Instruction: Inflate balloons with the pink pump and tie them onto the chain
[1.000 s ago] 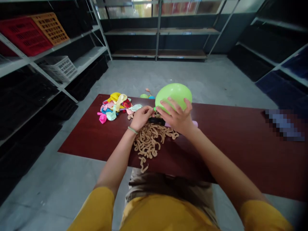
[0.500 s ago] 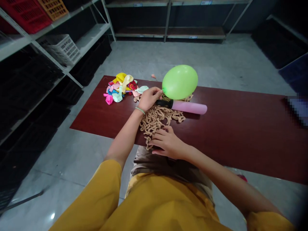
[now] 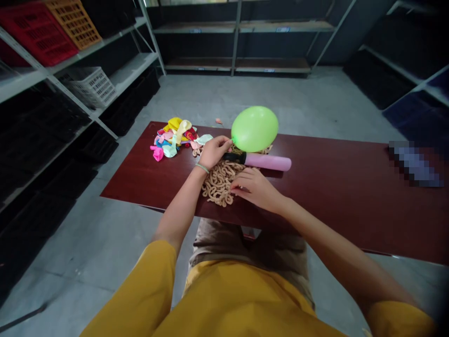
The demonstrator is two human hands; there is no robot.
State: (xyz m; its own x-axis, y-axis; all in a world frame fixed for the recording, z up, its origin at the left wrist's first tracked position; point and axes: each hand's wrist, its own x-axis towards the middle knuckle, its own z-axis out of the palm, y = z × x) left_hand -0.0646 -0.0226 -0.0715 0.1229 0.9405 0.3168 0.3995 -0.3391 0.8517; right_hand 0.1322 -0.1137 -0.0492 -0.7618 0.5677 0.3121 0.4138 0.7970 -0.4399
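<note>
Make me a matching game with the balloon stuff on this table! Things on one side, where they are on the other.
1 green balloon
2 pink pump
3 flat balloons
4 tan loops

A heaped at the table's far left
B pinched at its neck by the left hand
C touched by the right hand
D lying on its side behind the loops

Pairs: 1-B, 2-D, 3-A, 4-C

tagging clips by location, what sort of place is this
Probably a storeroom or warehouse: metal shelving racks line the walls, plastic crates sit on the left ones, and the floor is bare concrete. The left hand pinches a green balloon over a red table.
</note>
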